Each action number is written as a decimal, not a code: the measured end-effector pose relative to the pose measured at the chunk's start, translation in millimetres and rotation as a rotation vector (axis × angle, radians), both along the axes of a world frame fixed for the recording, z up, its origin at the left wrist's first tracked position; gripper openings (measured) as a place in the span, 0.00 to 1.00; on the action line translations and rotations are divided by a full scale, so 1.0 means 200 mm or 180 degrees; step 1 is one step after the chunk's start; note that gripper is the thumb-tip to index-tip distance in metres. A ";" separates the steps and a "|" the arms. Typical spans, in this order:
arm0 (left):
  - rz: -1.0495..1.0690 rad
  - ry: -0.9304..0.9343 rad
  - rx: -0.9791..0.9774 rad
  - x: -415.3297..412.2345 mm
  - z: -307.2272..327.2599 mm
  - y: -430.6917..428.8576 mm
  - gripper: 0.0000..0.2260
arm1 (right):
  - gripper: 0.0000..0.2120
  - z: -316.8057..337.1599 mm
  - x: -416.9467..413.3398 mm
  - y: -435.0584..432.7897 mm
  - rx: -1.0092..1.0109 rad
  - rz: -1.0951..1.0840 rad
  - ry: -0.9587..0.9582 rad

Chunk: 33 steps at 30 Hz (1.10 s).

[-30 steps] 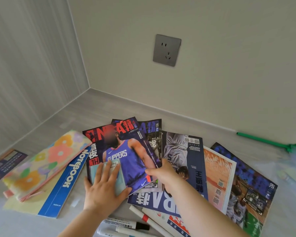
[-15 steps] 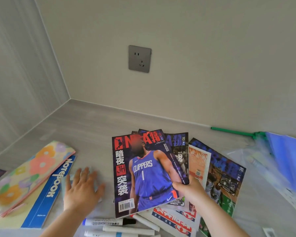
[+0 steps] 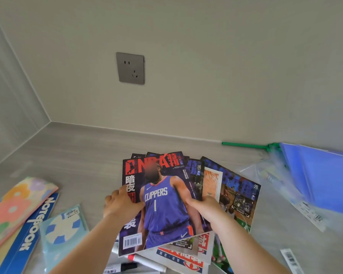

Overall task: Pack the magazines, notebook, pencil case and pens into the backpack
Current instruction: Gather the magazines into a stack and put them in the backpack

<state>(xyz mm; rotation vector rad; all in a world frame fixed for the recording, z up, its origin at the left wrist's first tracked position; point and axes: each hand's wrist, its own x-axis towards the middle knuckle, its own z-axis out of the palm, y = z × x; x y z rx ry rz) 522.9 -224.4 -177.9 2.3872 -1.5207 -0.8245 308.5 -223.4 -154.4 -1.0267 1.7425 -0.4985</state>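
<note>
Nothing packed yet, by the look of it: everything sits out on the grey floor point(image 3: 83, 155), and the blue backpack point(image 3: 323, 178), if that is it, waits at the right edge. The fanned magazines point(image 3: 236, 194) are in front of me, the top magazine point(image 3: 164, 204) lifted between my 2 hands. My left hand point(image 3: 121, 204) curls over its left edge, my right hand point(image 3: 204, 206) pinches the right edge, thumb on the cover. Left of me, well apart, lie the notebook point(image 3: 26, 232) and the floral pencil case point(image 3: 14, 206) across it. The pens point(image 3: 145, 262) poke out under the pile, just below my wrists.
</note>
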 end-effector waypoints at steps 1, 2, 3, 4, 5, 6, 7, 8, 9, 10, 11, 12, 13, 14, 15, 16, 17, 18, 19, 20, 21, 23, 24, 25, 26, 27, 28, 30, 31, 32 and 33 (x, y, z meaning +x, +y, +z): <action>0.0074 0.0027 -0.0036 0.01 0.00 -0.01 0.34 | 0.15 -0.01 0.00 0.00 -0.0020 0.0040 -0.0011; 0.0162 0.0117 -0.0075 0.01 0.00 -0.01 0.33 | 0.14 -0.03 0.00 0.00 -0.0059 0.0097 -0.0015; 0.0226 0.0235 -0.0120 0.02 0.00 -0.03 0.32 | 0.12 -0.04 0.01 0.00 -0.0106 0.0159 -0.0003; 0.0236 0.0333 -0.0146 0.03 0.00 -0.04 0.31 | 0.10 -0.05 0.00 0.01 -0.0153 0.0185 0.0021; 0.0207 0.0402 -0.0159 0.03 0.00 -0.05 0.30 | 0.07 -0.06 0.00 0.02 -0.0188 0.0180 0.0053; 0.0160 0.0451 -0.0159 0.02 0.00 -0.05 0.30 | 0.04 -0.07 -0.01 0.04 -0.0234 0.0172 0.0089; 0.0105 0.0487 -0.0176 0.01 0.00 -0.04 0.30 | 0.05 -0.08 -0.02 0.05 -0.0280 0.0163 0.0133; 0.0046 0.0518 -0.0201 -0.01 0.00 -0.03 0.30 | 0.07 -0.09 -0.04 0.07 -0.0283 0.0147 0.0201; -0.0008 0.0569 -0.0246 -0.03 -0.01 -0.03 0.30 | 0.09 -0.09 -0.06 0.09 -0.0276 0.0107 0.0312; -0.0051 0.0652 -0.0288 -0.06 -0.01 -0.02 0.30 | 0.09 -0.10 -0.09 0.11 -0.0280 0.0120 0.0581; -0.0089 0.0765 -0.0331 -0.09 -0.02 -0.02 0.30 | 0.08 -0.10 -0.12 0.13 -0.0279 0.0144 0.1004; -0.0136 0.0879 -0.0341 -0.12 -0.02 -0.02 0.30 | 0.11 -0.10 -0.15 0.15 -0.0242 0.0127 0.1438; -0.0194 0.0988 -0.0345 -0.16 -0.02 -0.02 0.31 | 0.17 -0.11 -0.19 0.17 -0.0251 -0.0008 0.1701; -0.0252 0.1095 -0.0341 -0.20 -0.02 -0.03 0.31 | 0.19 -0.12 -0.22 0.18 -0.0349 -0.0270 0.1712; -0.0286 0.1197 -0.0347 -0.24 -0.01 -0.03 0.31 | 0.19 -0.12 -0.26 0.19 -0.0522 -0.0593 0.1556; -0.0285 0.1284 -0.0351 -0.28 -0.01 -0.04 0.30 | 0.15 -0.11 -0.30 0.20 -0.0689 -0.0979 0.1246; -0.0230 0.1400 -0.0350 -0.31 0.00 -0.05 0.30 | 0.11 -0.10 -0.33 0.20 -0.0871 -0.1365 0.0864; -0.0133 0.1545 -0.0319 -0.33 0.01 -0.07 0.30 | 0.07 -0.09 -0.37 0.20 -0.0931 -0.1693 0.0485; -0.0039 0.1667 -0.0274 -0.35 0.02 -0.08 0.31 | 0.03 -0.08 -0.42 0.20 -0.0908 -0.1937 0.0098; 0.0007 0.1741 -0.0218 -0.36 0.04 -0.10 0.32 | 0.05 -0.07 -0.45 0.19 -0.0785 -0.2149 -0.0272; 0.0038 0.1758 -0.0170 -0.37 0.05 -0.11 0.32 | 0.07 -0.08 -0.50 0.19 -0.0667 -0.2267 -0.0603; 0.0117 0.1722 -0.0100 -0.38 0.06 -0.16 0.32 | 0.05 -0.10 -0.56 0.16 -0.0445 -0.2307 -0.0884; 0.0169 0.1694 -0.0075 -0.38 0.06 -0.17 0.32 | 0.06 -0.10 -0.57 0.16 -0.0359 -0.2295 -0.0880; 0.0204 0.1662 -0.0029 -0.38 0.06 -0.18 0.32 | 0.08 -0.11 -0.58 0.15 -0.0313 -0.2268 -0.0867; 0.0227 0.1675 0.0015 -0.38 0.06 -0.19 0.31 | 0.10 -0.11 -0.58 0.14 -0.0265 -0.2221 -0.0839; 0.0191 0.1706 0.0092 -0.39 0.06 -0.19 0.29 | 0.12 -0.11 -0.59 0.13 -0.0243 -0.2173 -0.0797; 0.0151 0.1800 0.0176 -0.40 0.04 -0.18 0.25 | 0.14 -0.11 -0.59 0.13 -0.0205 -0.2113 -0.0698; 0.0080 0.1890 0.0182 -0.46 0.02 -0.14 0.11 | 0.18 -0.10 -0.60 0.11 -0.0138 -0.1964 -0.0424; -0.0030 0.1813 0.0134 -0.49 0.02 -0.12 0.02 | 0.19 -0.11 -0.60 0.11 -0.0144 -0.1933 -0.0349; -0.0119 0.1699 0.0095 -0.51 0.01 -0.12 0.06 | 0.19 -0.11 -0.61 0.10 -0.0147 -0.1931 -0.0314; -0.0224 0.1571 0.0049 -0.54 0.02 -0.12 0.09 | 0.18 -0.11 -0.61 0.09 -0.0158 -0.1929 -0.0282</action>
